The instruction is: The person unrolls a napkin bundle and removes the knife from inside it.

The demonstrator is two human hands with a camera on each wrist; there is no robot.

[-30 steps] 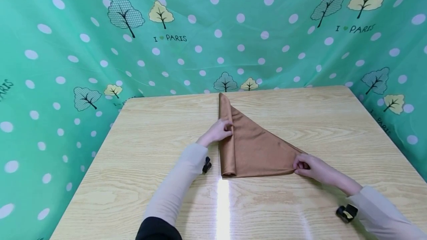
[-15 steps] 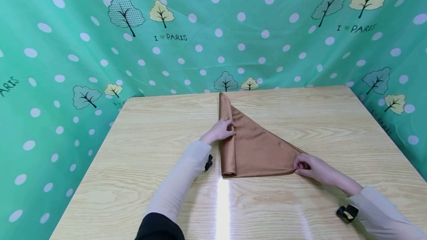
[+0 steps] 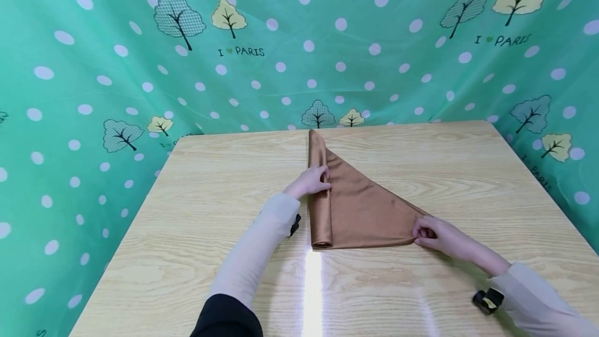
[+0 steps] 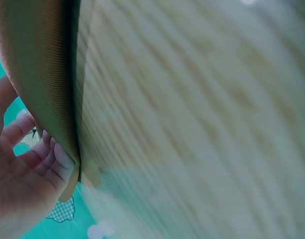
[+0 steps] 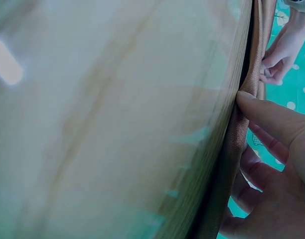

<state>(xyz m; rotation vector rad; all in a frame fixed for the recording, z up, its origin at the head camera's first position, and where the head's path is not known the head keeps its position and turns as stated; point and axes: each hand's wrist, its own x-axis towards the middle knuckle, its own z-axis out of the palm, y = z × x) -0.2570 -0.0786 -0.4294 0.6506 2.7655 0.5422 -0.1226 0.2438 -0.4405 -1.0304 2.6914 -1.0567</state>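
A brown, slightly shiny cloth (image 3: 365,207) lies on the table, its left side wound into a long roll (image 3: 321,222) and the rest spread flat, tapering to the right. My left hand (image 3: 311,181) lies across the middle of the roll, thumb and fingers curled over it to its right edge. In the left wrist view, the curled fingers (image 4: 60,157) sit against the underside of the cloth. At the cloth's narrow right end, my right hand (image 3: 437,234) pinches the lower corner. The right wrist view shows the thumb (image 5: 264,112) pressed on the cloth's edge.
The pale wood-grain table (image 3: 196,233) extends around the cloth on all sides. A green dotted curtain (image 3: 281,30) with printed trees hangs behind and beside it. Each wrist carries a small black device, such as the right wrist camera (image 3: 488,300).
My left forearm has shifted slightly to the right, and the left hand sits a touch farther over the roll. The right hand keeps its place, and the cloth looks much the same.
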